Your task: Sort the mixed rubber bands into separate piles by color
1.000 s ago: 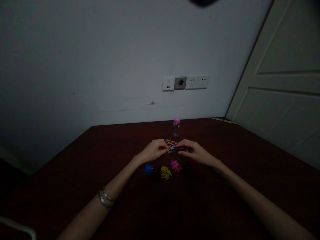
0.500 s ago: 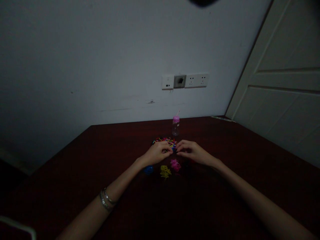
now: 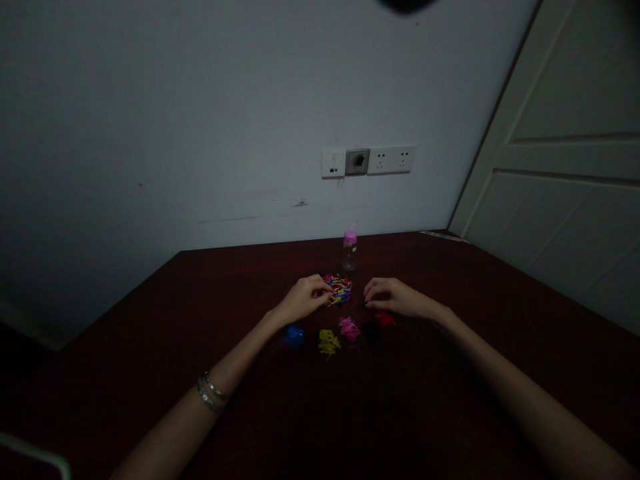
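Note:
A mixed heap of small coloured rubber bands (image 3: 341, 289) lies on the dark red table. My left hand (image 3: 305, 298) rests at its left edge, thumb and fingertips drawn together by the bands; anything between them is too small to make out. To the right of the heap, apart from it, is my right hand (image 3: 393, 297), its fingers curled in a pinch; what they hold cannot be made out. Nearer me are single-colour piles: blue bands (image 3: 295, 336), yellow bands (image 3: 329, 343), pink bands (image 3: 349, 329), a dim black pile (image 3: 371, 329) and red bands (image 3: 385, 319) below my right hand.
A clear bottle with a pink lid (image 3: 350, 252) and a straw stands behind the heap. The table (image 3: 240, 273) meets a pale wall with sockets (image 3: 390, 160). A white panelled door (image 3: 565, 200) is on the right. The light is dim.
My left hand first moved right over the heap's near edge, then back left. My right hand has drawn away to the right, uncovering the heap's right side. The view shifted slightly.

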`<state>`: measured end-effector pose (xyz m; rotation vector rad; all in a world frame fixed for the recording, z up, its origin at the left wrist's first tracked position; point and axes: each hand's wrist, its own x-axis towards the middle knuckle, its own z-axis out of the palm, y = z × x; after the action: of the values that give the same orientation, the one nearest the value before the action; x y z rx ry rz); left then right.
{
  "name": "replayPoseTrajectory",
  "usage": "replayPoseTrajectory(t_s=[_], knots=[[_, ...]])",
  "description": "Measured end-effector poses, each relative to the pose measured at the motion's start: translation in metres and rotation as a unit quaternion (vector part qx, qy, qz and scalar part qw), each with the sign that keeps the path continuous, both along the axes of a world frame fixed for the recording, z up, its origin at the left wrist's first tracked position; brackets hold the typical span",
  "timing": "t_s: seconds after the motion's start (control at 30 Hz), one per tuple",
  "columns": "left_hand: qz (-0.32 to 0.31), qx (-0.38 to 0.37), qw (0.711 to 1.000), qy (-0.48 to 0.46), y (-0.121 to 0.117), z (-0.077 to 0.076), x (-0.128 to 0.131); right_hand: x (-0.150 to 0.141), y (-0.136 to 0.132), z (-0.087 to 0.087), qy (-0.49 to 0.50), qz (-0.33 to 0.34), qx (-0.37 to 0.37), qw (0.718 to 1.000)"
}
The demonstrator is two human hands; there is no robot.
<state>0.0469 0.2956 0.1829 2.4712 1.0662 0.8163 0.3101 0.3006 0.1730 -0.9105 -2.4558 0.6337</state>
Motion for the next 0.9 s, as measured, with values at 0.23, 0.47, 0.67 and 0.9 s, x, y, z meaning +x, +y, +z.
replayPoseTrajectory(t_s=[0.23, 0.47, 0.67, 0.9], knots=[[0.099, -0.007, 0.994, -0.045, 0.028, -0.016, -0.027, 0.000, -0.001, -0.001, -0.099, 0.024, -0.002, 0.995], [0.165, -0.075, 0.973, -0.140, 0.053, -0.034, -0.050, -0.002, -0.003, 0.000, -0.119, 0.030, -0.005, 0.992], [0.189, -0.095, 0.965, -0.153, 0.059, -0.039, -0.059, 0.000, 0.000, 0.000, -0.081, 0.017, 0.003, 0.997], [0.188, -0.062, 0.979, -0.044, 0.060, -0.042, -0.069, 0.003, 0.001, 0.002, -0.035, -0.060, 0.049, 0.996]])
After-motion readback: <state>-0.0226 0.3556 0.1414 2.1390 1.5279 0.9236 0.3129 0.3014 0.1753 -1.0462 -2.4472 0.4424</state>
